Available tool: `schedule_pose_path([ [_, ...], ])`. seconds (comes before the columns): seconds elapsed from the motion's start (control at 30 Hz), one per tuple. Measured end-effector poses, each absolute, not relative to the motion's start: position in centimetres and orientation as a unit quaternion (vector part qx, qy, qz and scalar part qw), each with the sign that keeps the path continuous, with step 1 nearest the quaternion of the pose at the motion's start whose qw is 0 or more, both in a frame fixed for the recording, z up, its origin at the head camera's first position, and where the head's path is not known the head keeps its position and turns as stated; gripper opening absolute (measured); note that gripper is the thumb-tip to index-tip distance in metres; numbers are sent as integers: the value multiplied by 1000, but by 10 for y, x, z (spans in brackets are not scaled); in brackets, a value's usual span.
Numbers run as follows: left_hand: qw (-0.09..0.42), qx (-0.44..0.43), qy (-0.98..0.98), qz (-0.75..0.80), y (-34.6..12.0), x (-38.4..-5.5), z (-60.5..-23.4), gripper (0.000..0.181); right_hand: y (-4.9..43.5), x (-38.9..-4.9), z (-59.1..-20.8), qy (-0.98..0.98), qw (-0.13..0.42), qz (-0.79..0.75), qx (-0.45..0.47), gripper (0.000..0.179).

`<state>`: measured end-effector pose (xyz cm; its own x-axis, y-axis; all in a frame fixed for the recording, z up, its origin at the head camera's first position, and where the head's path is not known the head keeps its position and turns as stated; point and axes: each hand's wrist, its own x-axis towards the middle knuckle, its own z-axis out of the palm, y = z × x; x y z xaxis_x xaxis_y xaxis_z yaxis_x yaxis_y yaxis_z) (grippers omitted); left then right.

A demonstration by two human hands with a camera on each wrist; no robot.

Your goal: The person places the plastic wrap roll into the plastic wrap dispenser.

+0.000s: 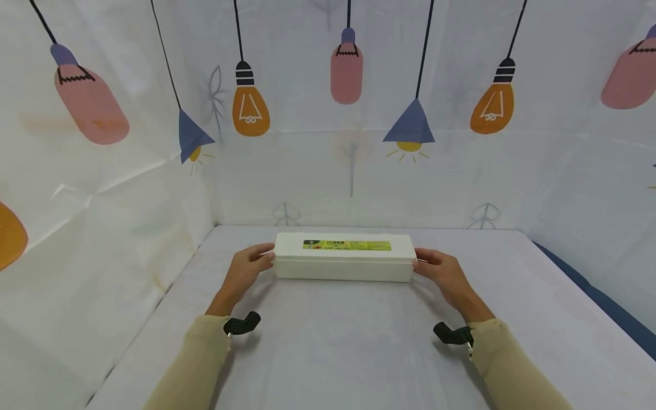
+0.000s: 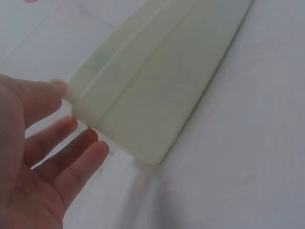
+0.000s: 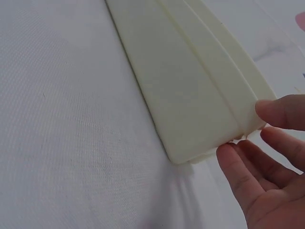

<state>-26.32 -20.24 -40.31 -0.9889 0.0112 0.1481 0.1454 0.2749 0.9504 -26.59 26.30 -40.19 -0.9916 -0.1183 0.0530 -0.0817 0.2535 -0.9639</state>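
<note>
A long cream plastic box with a lid lies crosswise on the white table, a green and yellow label on its top. At its left end my left hand holds the lid corner. The left wrist view shows that thumb against the lid and the fingertips by the lid's rim. My right hand grips the opposite end. In the right wrist view its thumb is on the lid corner, with bent fingers below at the rim. The lid sits on the box; its inside is hidden.
White table cover surrounds the box. Behind and to the left hang white sheets printed with lamps. A dark blue strip runs along the table's right edge. Both wrists carry small black devices.
</note>
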Motion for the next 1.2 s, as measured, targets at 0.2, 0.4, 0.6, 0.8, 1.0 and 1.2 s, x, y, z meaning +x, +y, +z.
schedule_pose_path([
  [0.2, 63, -40, -819, -569, -204, -261, -403, 38, 263, -264, -401, 788, 19, -611, -65, 59],
  [0.4, 83, -34, -837, -540, -205, -259, -402, 36, 263, -262, -397, 796, 5, -601, -76, 56],
  [0.6, 118, -50, -871, -475, -209, -255, -399, 34, 265, -259, -394, 843, -30, -532, -81, 48],
  [0.8, 158, -81, -894, -411, -213, -250, -396, 32, 261, -252, -387, 917, -94, -377, -84, 40],
  [1.0, 197, -111, -911, -346, -206, -244, -392, 27, 260, -244, -385, 931, -138, -319, -112, 34],
  [1.2, 229, -111, -933, -253, -198, -243, -383, 29, 256, -242, -380, 938, -179, -255, -150, 32],
])
